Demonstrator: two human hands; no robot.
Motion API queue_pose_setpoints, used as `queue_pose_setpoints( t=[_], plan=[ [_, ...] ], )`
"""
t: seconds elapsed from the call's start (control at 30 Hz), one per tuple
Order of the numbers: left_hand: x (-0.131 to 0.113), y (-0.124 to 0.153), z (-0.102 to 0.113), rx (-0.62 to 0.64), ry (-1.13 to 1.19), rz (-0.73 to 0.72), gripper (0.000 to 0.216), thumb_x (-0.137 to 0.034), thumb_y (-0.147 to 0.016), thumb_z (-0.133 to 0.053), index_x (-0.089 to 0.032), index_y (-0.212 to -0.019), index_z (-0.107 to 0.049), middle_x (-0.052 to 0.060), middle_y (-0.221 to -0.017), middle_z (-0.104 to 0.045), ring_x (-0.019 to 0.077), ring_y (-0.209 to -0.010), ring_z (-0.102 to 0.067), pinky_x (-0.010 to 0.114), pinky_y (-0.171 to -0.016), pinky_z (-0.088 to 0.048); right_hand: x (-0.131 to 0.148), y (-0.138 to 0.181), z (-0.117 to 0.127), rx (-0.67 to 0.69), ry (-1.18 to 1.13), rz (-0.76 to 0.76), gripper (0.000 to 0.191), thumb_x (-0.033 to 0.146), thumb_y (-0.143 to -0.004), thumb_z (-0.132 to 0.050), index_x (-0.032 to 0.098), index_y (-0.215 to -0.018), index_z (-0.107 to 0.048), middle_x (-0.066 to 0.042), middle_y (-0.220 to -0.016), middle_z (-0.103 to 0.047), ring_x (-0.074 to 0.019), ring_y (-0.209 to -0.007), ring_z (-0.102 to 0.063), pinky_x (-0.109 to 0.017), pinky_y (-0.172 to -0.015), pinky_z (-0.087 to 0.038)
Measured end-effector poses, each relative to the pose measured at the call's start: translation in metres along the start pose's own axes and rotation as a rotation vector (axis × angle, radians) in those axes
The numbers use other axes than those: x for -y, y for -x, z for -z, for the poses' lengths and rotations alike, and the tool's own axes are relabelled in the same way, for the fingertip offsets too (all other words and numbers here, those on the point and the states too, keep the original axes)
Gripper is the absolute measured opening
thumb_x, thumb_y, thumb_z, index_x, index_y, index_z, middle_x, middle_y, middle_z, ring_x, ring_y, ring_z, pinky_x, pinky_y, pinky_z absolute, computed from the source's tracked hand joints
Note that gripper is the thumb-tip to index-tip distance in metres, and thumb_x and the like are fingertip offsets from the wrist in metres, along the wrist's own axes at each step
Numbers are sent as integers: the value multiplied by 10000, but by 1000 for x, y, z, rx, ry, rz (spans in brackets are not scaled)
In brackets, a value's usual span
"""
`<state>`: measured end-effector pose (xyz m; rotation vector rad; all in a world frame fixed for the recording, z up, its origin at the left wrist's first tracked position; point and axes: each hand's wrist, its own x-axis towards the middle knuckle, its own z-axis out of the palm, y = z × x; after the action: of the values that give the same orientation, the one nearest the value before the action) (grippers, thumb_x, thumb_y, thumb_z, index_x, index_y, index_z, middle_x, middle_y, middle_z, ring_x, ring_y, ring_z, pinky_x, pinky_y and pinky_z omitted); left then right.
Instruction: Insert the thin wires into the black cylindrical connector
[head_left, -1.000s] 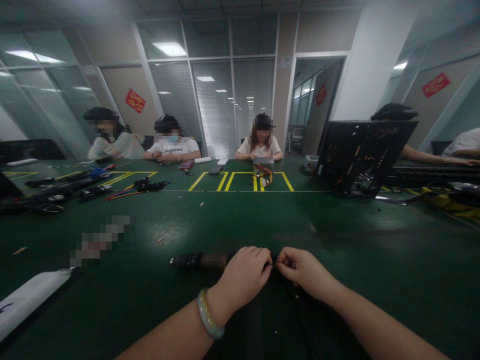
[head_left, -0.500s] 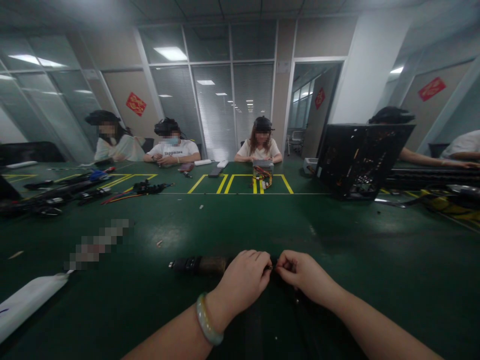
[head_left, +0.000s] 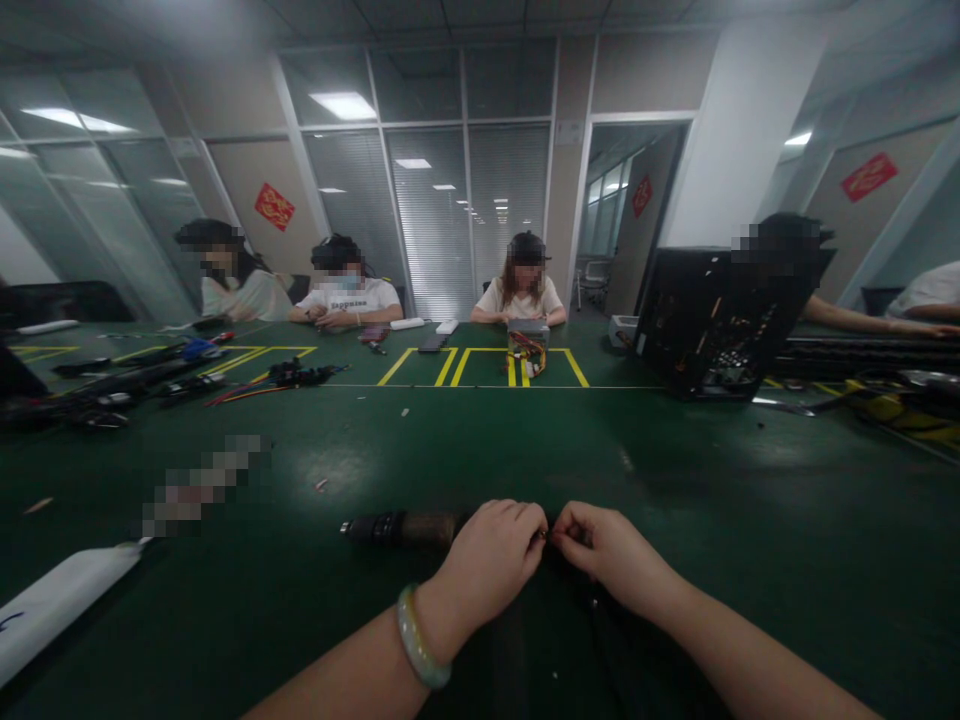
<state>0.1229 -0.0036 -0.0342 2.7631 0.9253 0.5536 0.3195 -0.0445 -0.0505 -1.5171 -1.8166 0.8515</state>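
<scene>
Head cam is showing you working on a green table [head_left: 360,650], both hands close together near the middle. Your left hand [head_left: 495,550] is draping over a dark cylindrical tool [head_left: 427,530], which is lying sideways with its metal tip [head_left: 345,528] pointing left and its right-hand part disappearing under your fingers. Those left fingers are curling in, and they're pinching a small shiny bit [head_left: 543,535]. Your right hand [head_left: 607,540] is resting just right of that, thumb and fingertip pressing together; can't tell whether anything's caught between them, tbh. Some dark cable-looking thing [head_left: 595,604] is running toward you below it, too murky to make out properly. You're wearing a pale green bangle [head_left: 416,643] on the left wrist. Over on the near left, a long white thing [head_left: 67,605] is lying at a slant, its far end showing only as pixels. Farther off on the left, wires and black parts [head_left: 296,373] are sprawling about. Far centre, a person [head_left: 517,295] is sitting behind a grey box [head_left: 529,326] with coloured wires [head_left: 534,352] spilling off it. Far right, a big black case [head_left: 720,320] is standing tall, someone's forearm [head_left: 851,318] showing past it.
</scene>
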Motion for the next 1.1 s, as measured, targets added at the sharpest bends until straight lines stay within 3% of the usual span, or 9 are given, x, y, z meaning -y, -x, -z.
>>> queue_pose_setpoints(
  t=[0.3,0.4,0.53,0.63,0.73,0.83,0.97,1.1],
  plan=[
    [4,-2,-5,16,4,1,70,-136,-909,-541,-197,-942,-547,16,-953,-615,200,-942,-578,356,-880,-443,15,0,-3,-51,146,-116,132,335,-880,-644,222,-812,-657,26,-717,-651,-149,-636,-583,-222,-528,-359],
    [2,-1,-2,19,9,5,81,-132,-902,-545,-198,-946,-533,11,-940,-603,199,-926,-575,348,-854,-451,22,0,-3,-107,261,-74,106,299,-862,-662,228,-785,-655,19,-763,-637,-154,-667,-589,-235,-560,-376],
    [1,0,1,15,-4,13,119,-121,-894,-536,-200,-980,-518,14,-959,-594,197,-919,-573,337,-845,-458,26,1,-4,-158,335,27,105,240,-876,-630,212,-775,-629,-15,-1046,-613,-154,-795,-606,-242,-660,-417],
    [0,0,2,15,-21,21,155,-98,-873,-526,-199,-990,-516,21,-967,-598,202,-901,-580,336,-821,-469,28,0,-6,-104,375,14,62,202,-898,-580,212,-844,-610,-19,-941,-630,-178,-822,-610,-260,-699,-414],
    [-1,0,3,0,-26,-12,206,-78,-852,-533,-199,-1018,-521,24,-1021,-617,203,-961,-590,363,-920,-446,33,-3,-10,-82,443,4,53,170,-891,-561,203,-851,-569,-20,-865,-614,-184,-768,-604,-268,-662,-396],
    [-4,1,7,-48,-18,-97,277,-110,-861,-563,-195,-1121,-515,52,-1252,-576,217,-1219,-494,400,-1107,-303,32,-5,-6,-89,483,21,64,166,-892,-541,203,-840,-545,-31,-879,-609,-182,-741,-602,-272,-637,-393],
    [-10,4,17,-63,30,-221,320,-190,-915,-550,-202,-1230,-497,50,-1408,-481,207,-1366,-346,432,-1176,-179,-7,16,35,-169,521,-81,150,297,-909,-545,222,-780,-550,-46,-834,-630,-208,-722,-617,-306,-626,-422],
    [-11,4,18,-9,56,-271,392,-219,-913,-576,-217,-1294,-480,27,-1450,-438,173,-1392,-298,390,-1182,-187,-70,82,110,-313,520,-411,206,358,-910,-577,240,-753,-639,-114,-760,-671,-205,-595,-627,-316,-501,-424]
  ],
)
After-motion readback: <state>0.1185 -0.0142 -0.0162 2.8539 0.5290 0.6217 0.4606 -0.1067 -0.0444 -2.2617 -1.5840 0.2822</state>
